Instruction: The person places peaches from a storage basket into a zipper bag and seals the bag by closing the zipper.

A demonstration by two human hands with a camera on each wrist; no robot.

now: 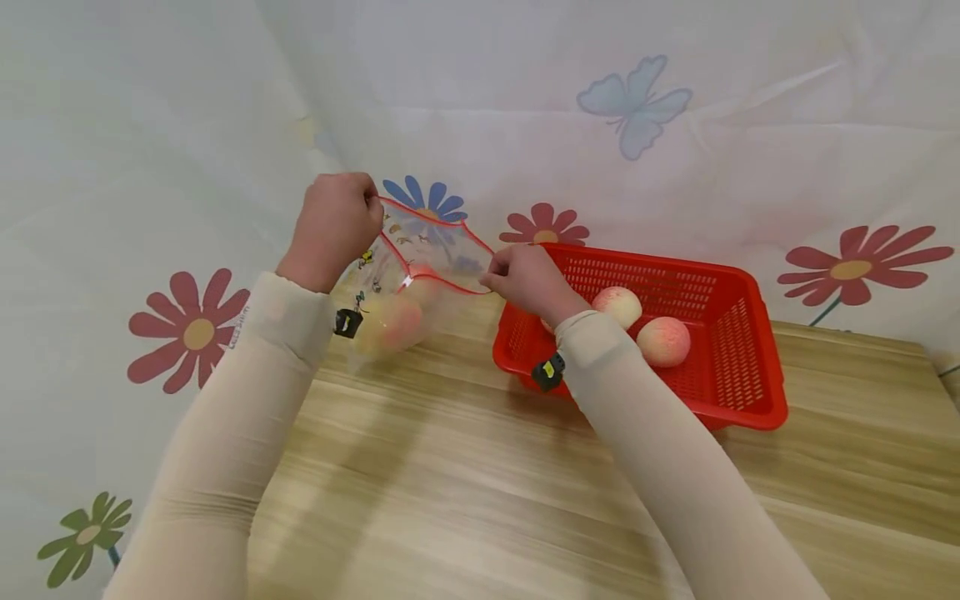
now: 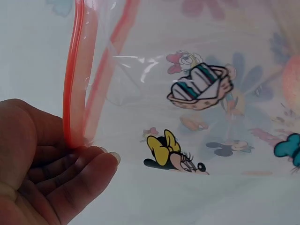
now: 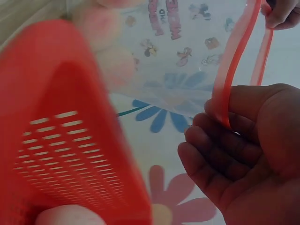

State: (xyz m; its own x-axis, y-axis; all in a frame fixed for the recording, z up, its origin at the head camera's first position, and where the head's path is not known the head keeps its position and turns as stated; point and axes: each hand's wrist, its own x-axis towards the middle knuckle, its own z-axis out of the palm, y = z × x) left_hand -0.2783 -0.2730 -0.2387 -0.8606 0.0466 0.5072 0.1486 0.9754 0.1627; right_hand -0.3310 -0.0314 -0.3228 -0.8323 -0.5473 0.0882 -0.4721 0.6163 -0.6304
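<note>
Between both hands hangs a clear zip bag [image 1: 450, 250] with a red zip edge and cartoon prints, its mouth spread apart. My left hand [image 1: 339, 225] pinches one corner of the red edge; the left wrist view shows thumb and fingers [image 2: 89, 173] at that corner. The opposite corner is pinched by my right hand [image 1: 531, 279], beside the basket's near left rim. Several pink and cream peaches [image 1: 397, 323] lie in the bottom of the bag, seen blurred through the plastic. In the right wrist view the bag's peaches [image 3: 101, 30] show next to the basket.
A red perforated basket [image 1: 750, 367] stands on the wood-grain table [image 1: 420, 467], right of the bag. Inside are more peaches [image 1: 664, 342], one partly behind my right hand. A pale sheet with printed flowers and a butterfly [image 1: 636, 104] hangs behind and at the left.
</note>
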